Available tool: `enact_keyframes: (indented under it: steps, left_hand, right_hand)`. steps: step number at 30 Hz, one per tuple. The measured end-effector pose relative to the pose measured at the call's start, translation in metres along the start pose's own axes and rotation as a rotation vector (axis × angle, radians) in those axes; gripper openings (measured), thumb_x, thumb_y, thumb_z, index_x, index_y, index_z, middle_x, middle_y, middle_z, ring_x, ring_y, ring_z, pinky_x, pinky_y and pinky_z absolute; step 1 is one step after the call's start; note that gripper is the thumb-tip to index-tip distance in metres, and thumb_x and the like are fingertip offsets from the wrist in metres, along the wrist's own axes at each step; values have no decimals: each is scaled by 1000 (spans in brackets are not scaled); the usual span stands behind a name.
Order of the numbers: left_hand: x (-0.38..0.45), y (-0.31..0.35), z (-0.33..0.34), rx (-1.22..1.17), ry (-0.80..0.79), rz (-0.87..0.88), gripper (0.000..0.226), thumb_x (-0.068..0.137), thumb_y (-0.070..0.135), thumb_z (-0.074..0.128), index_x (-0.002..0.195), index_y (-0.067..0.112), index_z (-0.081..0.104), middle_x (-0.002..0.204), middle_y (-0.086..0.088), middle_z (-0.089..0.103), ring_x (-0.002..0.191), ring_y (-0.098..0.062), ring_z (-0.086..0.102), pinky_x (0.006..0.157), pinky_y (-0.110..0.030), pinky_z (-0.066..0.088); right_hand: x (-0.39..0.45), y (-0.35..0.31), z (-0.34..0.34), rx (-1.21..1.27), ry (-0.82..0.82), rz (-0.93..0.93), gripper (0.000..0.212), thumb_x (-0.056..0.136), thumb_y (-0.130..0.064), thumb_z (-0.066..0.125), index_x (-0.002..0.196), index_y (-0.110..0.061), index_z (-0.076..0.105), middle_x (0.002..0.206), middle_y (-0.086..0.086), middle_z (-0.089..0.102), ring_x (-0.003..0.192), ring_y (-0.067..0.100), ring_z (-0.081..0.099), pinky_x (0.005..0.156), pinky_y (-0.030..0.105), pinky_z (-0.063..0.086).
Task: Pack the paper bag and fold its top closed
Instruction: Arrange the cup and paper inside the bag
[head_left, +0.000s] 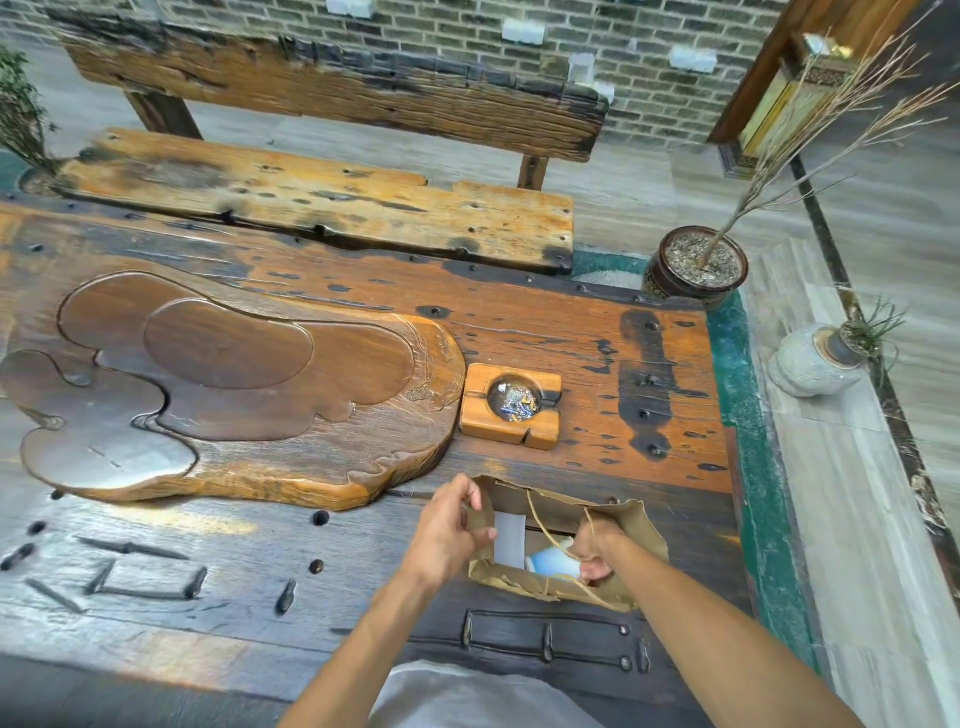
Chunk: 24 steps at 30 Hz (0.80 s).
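paper bag (628, 525) standing open near the front right of the wooden table (519, 322), just in front of the carved tea tray (260, 395) and the small wooden ashtray (511, 405). left hand (449, 535) pinching the bag's left rim, fingers curled over the paper edge and holding the mouth wide. right hand (597, 551) plunged into the opening, fingers wrapped around a pale blue-white object (550, 561) low inside — closed on it, apparently, though partly hidden by the bag wall. white card or slip (510, 540) upright against the inner left side. twine handle (545, 525) draped loose across the mouth, near the right wrist.

risks from here, as a judgement only: paper already crumpled and ragged at the top edge, so likely to tear further under a hard tug by the left pinch. twine liable to snag the right wrist on the way out and tip the bag over. pale object possibly fragile — a drop rather than a gentle set-down could crack it. twine or slip poking above the fold line would spoil a clean fold of the top.
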<state>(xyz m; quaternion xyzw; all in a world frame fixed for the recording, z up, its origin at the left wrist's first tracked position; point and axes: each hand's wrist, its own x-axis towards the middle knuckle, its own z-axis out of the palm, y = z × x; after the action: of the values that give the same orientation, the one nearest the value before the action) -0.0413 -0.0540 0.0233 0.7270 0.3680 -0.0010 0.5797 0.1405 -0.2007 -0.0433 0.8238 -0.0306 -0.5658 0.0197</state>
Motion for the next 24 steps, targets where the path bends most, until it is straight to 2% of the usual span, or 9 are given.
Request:
enact_keyframes:
  steps: [2,3,6,8,11,15,18,21,24]
  left_hand:
    - [0,0,0,-4,-3,4,46,79,-1,74,74,30,40,73,4,40,54,-9,38,48,-24,40]
    - [0,0,0,-9,-2,10,45,78,0,75,75,29,40,72,5,40,54,-8,38,48,-24,39]
    - [1,-1,1,5,21,32,45,72,9,77,74,34,40,67,6,41,56,-12,36,54,-31,36]
    - [2,-3,1,3,27,32,43,69,15,77,73,38,41,65,8,40,59,-14,35,59,-37,35]
    - [3,-5,1,-5,33,32,42,69,16,77,73,39,41,65,8,40,60,-15,36,59,-38,34]
    - [3,-7,1,-31,23,8,43,73,12,77,75,36,42,66,5,42,59,-16,36,57,-37,35]
    - [3,-6,2,-22,16,22,41,72,14,77,75,36,42,66,6,42,58,-15,35,58,-36,35]
    - [2,-5,2,-10,12,29,42,73,12,77,75,35,42,66,6,42,58,-14,36,56,-34,34]
    - [2,-6,3,-16,10,20,43,75,9,77,75,35,43,69,3,45,59,-14,38,54,-32,35]
  right_hand:
    - [2,0,1,-19,12,-13,31,98,-8,51,70,4,50,104,23,73,34,15,58,30,19,45]
    - [4,0,3,-21,16,-22,29,97,-5,51,69,3,50,103,23,72,36,16,59,31,19,46]
    - [7,2,8,-37,48,-52,24,97,-5,49,73,-2,47,65,15,65,30,12,54,32,19,41]
    - [8,3,10,-62,41,-65,26,97,-11,50,72,-5,49,39,6,59,24,7,46,31,14,34]
    - [3,0,9,-88,29,-105,37,96,-15,52,60,-7,50,23,-1,48,15,4,36,27,7,25]
    - [-2,-3,8,-19,-3,-145,25,98,-9,47,74,-7,48,29,1,54,20,5,46,26,10,32]
    - [-6,-1,2,55,-11,-152,18,96,-10,55,81,-1,55,36,6,61,31,12,60,42,21,55]
    - [-16,3,-2,87,33,-174,11,91,-9,64,84,-4,57,40,7,64,36,14,64,39,25,56]
    - [-19,9,-1,113,34,-240,14,86,-8,71,92,-10,58,64,7,68,58,15,69,57,26,61]
